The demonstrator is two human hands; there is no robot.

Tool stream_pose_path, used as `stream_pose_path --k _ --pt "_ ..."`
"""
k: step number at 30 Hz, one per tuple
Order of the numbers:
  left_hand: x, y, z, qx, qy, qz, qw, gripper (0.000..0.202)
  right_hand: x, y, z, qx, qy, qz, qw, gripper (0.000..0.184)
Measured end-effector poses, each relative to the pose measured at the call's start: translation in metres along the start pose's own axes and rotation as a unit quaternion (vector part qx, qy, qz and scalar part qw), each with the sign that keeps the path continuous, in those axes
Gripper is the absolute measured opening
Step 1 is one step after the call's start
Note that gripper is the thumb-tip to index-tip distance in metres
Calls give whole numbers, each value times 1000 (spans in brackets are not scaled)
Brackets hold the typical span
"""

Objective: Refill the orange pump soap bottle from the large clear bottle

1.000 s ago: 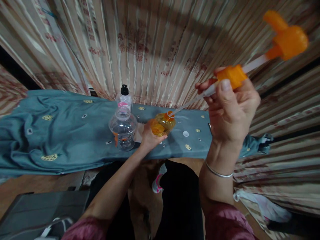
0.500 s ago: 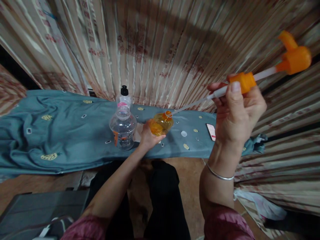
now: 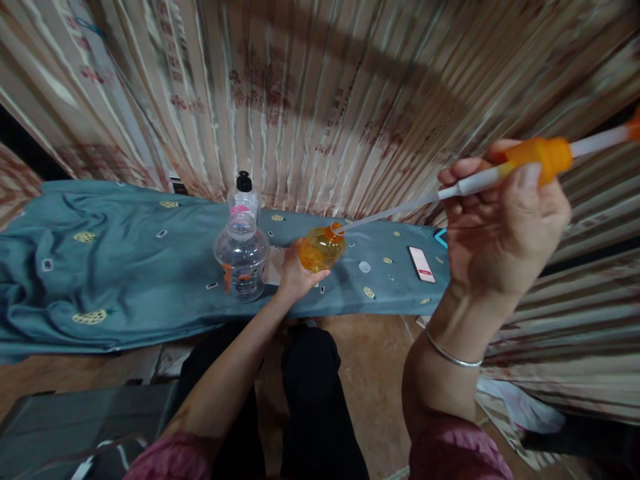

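My left hand (image 3: 299,273) is wrapped round an amber see-through bottle (image 3: 324,248), tilted a little to the right on the cloth-covered table. Up at the right, my right hand (image 3: 510,213) grips the orange collar of a pump dispenser (image 3: 543,159). Its pump head is mostly cut off by the right edge. The pump's long clear tube slants down to the left, its tip at the bottle's open neck; whether the end is inside I cannot tell. Left of the bottle stands a clear, wide-bodied plastic bottle (image 3: 242,257) without a cap.
Behind the clear bottle is another bottle with a black cap (image 3: 244,181). A round white disc (image 3: 365,267) and a phone (image 3: 421,264) lie on the green cloth (image 3: 145,267). Pleated curtains (image 3: 310,93) hang close behind. A grey box (image 3: 95,427) with cables is at lower left.
My right hand has drawn the pump further right and away from the bottle, its head passing out of view. My left hand and the amber bottle stay nearly in place.
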State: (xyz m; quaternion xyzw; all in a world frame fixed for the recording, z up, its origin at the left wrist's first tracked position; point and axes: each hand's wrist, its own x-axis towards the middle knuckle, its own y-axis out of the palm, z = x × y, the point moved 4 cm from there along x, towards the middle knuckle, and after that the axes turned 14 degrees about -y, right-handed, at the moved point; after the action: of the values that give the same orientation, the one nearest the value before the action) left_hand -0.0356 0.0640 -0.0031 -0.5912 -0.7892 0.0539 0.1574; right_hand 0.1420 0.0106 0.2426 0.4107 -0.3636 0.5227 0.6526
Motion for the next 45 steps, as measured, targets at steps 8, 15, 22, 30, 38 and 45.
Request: stream_pose_path --k 8,15,22,30,38,45 --pt "1 -2 -3 11 0 1 1000 77 -6 -23 -6 -2 7 -75 997 21" --pt "1 -3 -4 6 -24 -2 1000 77 -33 -86 -20 -37 91 -206 974 20" --pt "2 -7 -1 -3 -22 6 1000 79 -81 -168 0 -134 183 -273 935 20" --pt "2 -7 0 -2 -36 5 999 80 -147 -214 -2 -315 338 -104 880 43" --pt "4 -6 6 -5 -42 -6 999 81 -177 -181 -92 -566 409 240 674 27" --pt "3 -5 4 -3 -41 2 999 83 -178 -123 -145 -615 392 383 567 39"
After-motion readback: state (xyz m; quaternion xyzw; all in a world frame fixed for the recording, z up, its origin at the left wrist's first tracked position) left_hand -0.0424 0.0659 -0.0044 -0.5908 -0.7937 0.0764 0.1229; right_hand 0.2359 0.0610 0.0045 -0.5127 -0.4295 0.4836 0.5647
